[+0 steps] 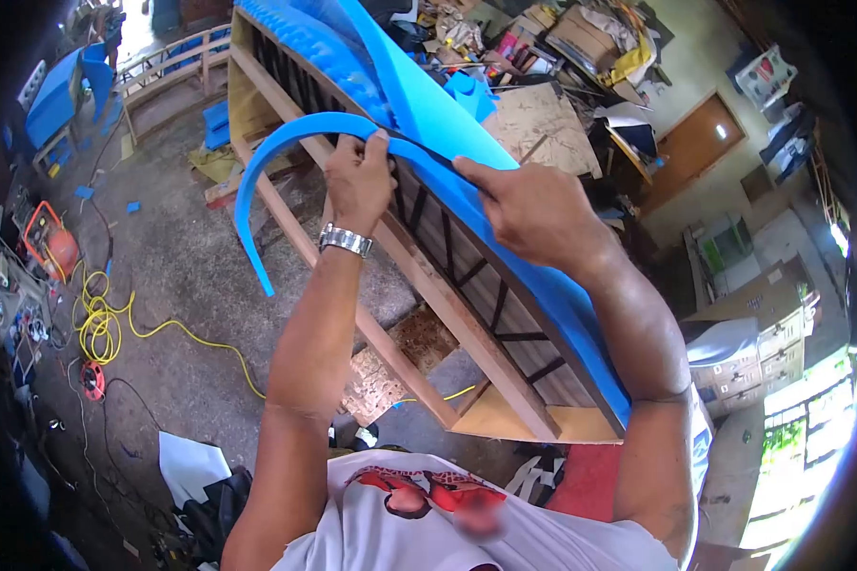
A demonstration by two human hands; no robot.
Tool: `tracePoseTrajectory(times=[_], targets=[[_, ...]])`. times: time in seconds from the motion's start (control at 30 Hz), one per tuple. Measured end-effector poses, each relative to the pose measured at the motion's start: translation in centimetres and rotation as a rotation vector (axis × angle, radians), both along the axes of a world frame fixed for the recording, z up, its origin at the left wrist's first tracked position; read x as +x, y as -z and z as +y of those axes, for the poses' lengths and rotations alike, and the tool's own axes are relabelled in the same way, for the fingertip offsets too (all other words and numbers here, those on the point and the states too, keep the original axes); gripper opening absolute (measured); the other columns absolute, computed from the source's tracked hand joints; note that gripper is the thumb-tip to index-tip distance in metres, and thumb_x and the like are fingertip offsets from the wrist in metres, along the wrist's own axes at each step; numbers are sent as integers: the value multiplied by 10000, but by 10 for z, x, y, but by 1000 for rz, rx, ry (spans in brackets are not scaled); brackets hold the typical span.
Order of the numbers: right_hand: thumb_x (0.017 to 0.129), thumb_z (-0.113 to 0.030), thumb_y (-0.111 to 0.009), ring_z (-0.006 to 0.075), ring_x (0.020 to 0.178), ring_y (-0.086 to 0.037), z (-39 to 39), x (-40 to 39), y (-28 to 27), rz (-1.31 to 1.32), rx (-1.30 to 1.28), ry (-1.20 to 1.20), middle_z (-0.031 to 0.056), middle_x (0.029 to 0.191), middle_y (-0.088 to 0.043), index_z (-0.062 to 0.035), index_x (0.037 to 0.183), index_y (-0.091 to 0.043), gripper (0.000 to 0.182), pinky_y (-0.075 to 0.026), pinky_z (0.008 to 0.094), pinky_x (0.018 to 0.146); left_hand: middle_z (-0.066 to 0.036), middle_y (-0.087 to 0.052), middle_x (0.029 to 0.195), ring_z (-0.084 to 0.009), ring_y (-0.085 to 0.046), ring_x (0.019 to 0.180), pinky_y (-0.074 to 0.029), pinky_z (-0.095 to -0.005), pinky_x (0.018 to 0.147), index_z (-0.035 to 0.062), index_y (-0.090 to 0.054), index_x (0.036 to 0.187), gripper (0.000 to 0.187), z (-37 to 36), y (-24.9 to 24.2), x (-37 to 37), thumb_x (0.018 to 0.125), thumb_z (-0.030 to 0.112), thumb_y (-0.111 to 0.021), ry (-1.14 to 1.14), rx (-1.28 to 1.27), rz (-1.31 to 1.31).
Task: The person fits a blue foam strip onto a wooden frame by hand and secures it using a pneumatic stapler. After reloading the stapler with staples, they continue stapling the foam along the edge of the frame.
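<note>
A long blue foam strip (257, 181) curves down in a hook at the left, its loose end hanging over the floor. My left hand (360, 181), with a metal watch on the wrist, pinches this strip near the top edge of a wooden frame (448, 305). To the right, my right hand (533, 209) is closed with thumb and forefinger at the strip where it runs along the frame's edge. Dark webbing straps cross inside the frame. Blue foam sheeting (428, 105) lies over the frame's far side and passes behind my right hand.
Yellow hose (100, 324) and an orange machine (59, 249) are on the floor at left. Another wooden frame (176, 86) stands at the upper left. Scraps and a wooden board (548, 128) are piled beyond the foam. Drawers (757, 366) stand at right.
</note>
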State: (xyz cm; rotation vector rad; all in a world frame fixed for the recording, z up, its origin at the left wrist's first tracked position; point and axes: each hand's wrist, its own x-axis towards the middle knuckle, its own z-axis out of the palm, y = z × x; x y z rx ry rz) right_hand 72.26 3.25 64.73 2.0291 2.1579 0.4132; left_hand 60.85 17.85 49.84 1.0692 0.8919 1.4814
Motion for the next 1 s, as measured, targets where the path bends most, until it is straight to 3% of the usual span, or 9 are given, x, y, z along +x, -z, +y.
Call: tracePoseTrajectory(times=[0.13,0.33,0.43,0.53,0.6,0.63,0.73,0.9,1.0], targets=[[1016,-252,-505,415,794,-706,-1,3,16,-9,10,-25,212,873,-712,-252,1411,-599,406,-558,554,731,-85,-670,669,-164,-650,525,-520,-312,490,-9,-658,887,297,4,9,0,978,275,-655,-25,12,82],[1014,-241,-543,404,768,-699,-56,17,9,-38,-65,-2,202,854,-704,-243,1425,-595,414,-546,538,692,-73,-666,675,-151,-639,519,-518,-304,494,-5,-655,852,276,13,38,-5,977,241,-650,-45,-21,-90],[960,-157,-540,361,727,-718,-91,21,6,-72,-113,-1,138,797,-709,-160,1441,-539,482,-562,507,621,-60,-652,674,-145,-633,525,-513,-297,497,-7,-640,832,267,8,36,-21,978,216,-646,-68,-41,-52],[971,-170,-596,373,703,-686,-114,27,8,-32,-60,-4,133,784,-681,-234,1466,-554,501,-535,492,629,-56,-646,672,-137,-631,532,-509,-295,506,6,-621,804,282,1,33,-36,980,225,-645,-79,-84,-56],[961,-155,-599,361,693,-687,-125,26,5,-64,-98,30,125,780,-679,-233,1466,-550,514,-536,484,617,-56,-645,673,-134,-629,533,-505,-295,504,11,-613,793,281,-1,33,-44,978,221,-647,-108,-82,-28],[956,-147,-600,355,688,-688,-129,24,4,-79,-116,46,121,779,-678,-232,1467,-548,520,-536,480,611,-15,-623,690,-99,-587,520,-467,-247,468,50,-627,825,273,3,40,-47,1002,257,-633,-111,-59,-38],[919,-117,-579,311,684,-708,-134,13,-4,-174,-113,7,99,766,-695,-144,1461,-527,545,-559,464,589,-10,-619,684,-100,-580,509,-463,-247,463,50,-635,845,268,-16,27,-56,1009,262,-630,-187,-30,-3],[962,-149,-584,339,659,-685,-119,17,12,-113,-44,75,117,748,-668,-216,1459,-563,502,-542,472,603,-18,-622,737,-103,-590,558,-472,-251,498,42,-639,915,263,-13,36,-54,1023,281,-627,-136,-45,-58],[956,-144,-598,341,652,-683,-135,17,8,-86,-52,104,124,738,-668,-209,1445,-582,493,-533,471,602,-27,-641,694,-111,-603,532,-501,-262,515,18,-609,824,304,-12,35,-56,1020,251,-620,-175,-40,-39]])
